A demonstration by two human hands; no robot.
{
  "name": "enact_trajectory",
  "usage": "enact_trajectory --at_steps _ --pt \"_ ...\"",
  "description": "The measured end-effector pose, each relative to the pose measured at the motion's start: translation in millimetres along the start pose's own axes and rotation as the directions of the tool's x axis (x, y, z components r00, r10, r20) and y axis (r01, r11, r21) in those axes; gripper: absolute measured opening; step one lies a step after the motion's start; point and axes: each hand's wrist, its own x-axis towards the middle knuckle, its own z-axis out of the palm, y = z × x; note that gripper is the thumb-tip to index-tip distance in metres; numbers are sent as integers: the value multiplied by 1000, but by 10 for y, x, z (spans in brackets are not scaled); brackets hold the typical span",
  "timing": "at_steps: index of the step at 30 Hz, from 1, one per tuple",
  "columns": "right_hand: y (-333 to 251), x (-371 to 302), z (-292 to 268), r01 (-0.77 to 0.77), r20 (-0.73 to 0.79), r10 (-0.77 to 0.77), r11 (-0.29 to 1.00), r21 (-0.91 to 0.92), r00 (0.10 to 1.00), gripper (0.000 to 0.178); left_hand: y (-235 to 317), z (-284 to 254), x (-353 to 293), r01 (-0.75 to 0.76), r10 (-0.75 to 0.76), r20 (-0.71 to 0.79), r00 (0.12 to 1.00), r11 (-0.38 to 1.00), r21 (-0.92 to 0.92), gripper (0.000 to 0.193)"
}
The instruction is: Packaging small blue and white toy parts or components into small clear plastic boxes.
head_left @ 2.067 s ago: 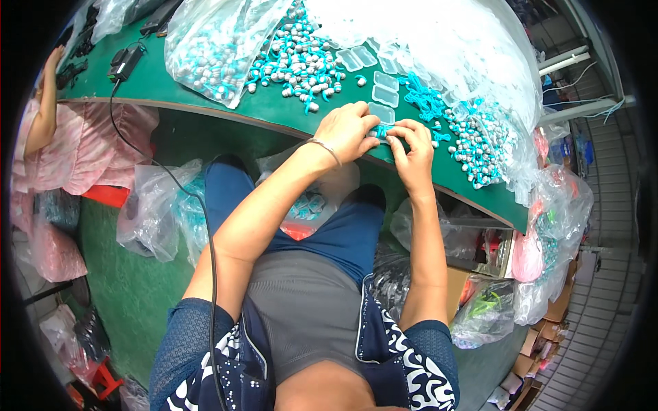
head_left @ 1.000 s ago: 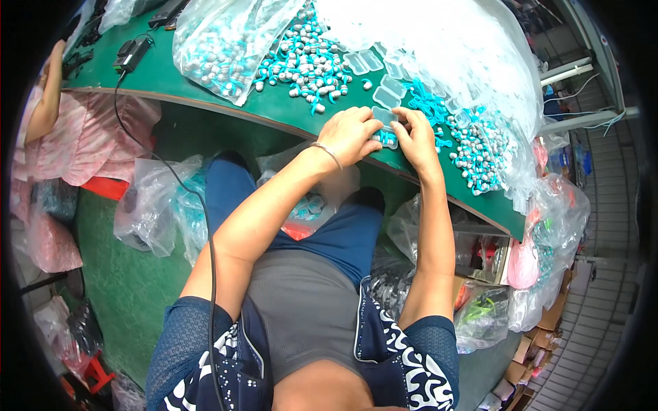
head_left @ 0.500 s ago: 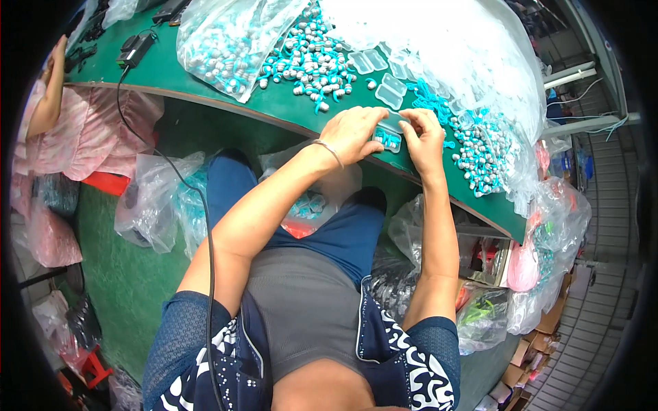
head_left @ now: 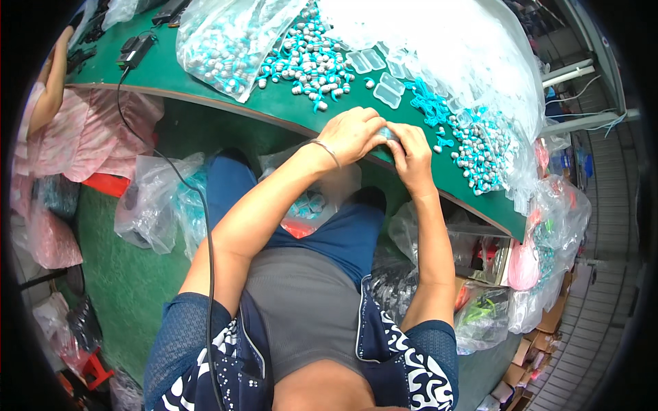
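Note:
Between my two hands, at the near edge of the green table, is a small clear plastic case (head_left: pixel 388 133) with its lid folded down; teal shows faintly through it. My left hand (head_left: pixel 351 135) grips it from the left, fingers curled over its far side. From the right, my right hand (head_left: pixel 412 152) pinches it with thumb and fingers. Much of the case is hidden by the fingers. Just beyond lies an opened, hinged clear case (head_left: pixel 389 90). To its right is a small heap of teal looped cords (head_left: pixel 430 103).
Small grey-and-teal pieces are heaped at the left (head_left: pixel 317 58) and right (head_left: pixel 480 154). A clear bag (head_left: pixel 223 51) holds more. A large translucent plastic bag (head_left: pixel 445 41) covers the back. A black cable (head_left: pixel 181 179) hangs across my left side. Another person's arm (head_left: pixel 51 92) is at far left.
The case between my hands had its lid raised and teal contents in view; now the lid is down. My hands have drawn together around it, the right one moving left.

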Motion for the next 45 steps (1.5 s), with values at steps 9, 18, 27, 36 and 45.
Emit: enact_trajectory --at_steps 9,18,27,36,45 --pt "54 145 -77 -496 406 308 689 529 860 19 5 -102 -125 38 -44 -63 997 995 -87 19" --pt "315 348 244 -75 3 80 946 -316 997 23 172 75 -862 -88 91 102 991 995 -36 26" --pt "-130 38 112 -87 -14 86 956 -281 996 14 -258 735 -1485 -79 19 471 882 991 107 11" --pt "609 212 -147 -274 -167 218 805 -527 962 18 98 -196 -98 -98 120 -146 982 984 149 28" --pt "925 313 -113 -287 -157 251 661 -694 955 21 -114 53 46 13 -2 -43 999 965 261 34"
